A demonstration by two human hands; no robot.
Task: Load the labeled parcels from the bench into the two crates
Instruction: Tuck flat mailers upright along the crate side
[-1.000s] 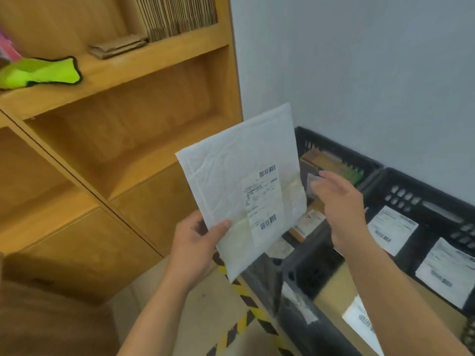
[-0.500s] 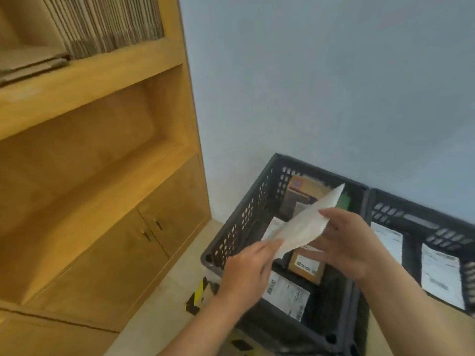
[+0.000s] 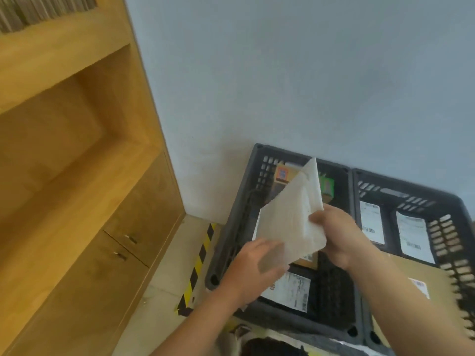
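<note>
- While your left hand (image 3: 257, 268) grasps the lower corner of the white padded mailer (image 3: 290, 217), your right hand (image 3: 336, 237) pinches its right edge, thumb on the near face.
- You hold the mailer tilted, one corner pointing up toward the grey wall (image 3: 282, 73), above the opening of the left crate (image 3: 231, 227).
- Inside the left crate, a white-labelled parcel (image 3: 290, 291) lies flat at the near end. A brown box (image 3: 282, 176) with an orange label sits at the far end, with a green item (image 3: 326, 186) just beside it.
- Note the right crate (image 3: 457, 253), set against the left crate's right side. It contains two labelled parcels (image 3: 371, 222) and, nearer you, a flat brown parcel (image 3: 401, 276).
- Both crates stand against the wall.
- Striped hazard tape (image 3: 198, 265) runs along the floor between the left crate and the wooden cabinet (image 3: 77, 201).
</note>
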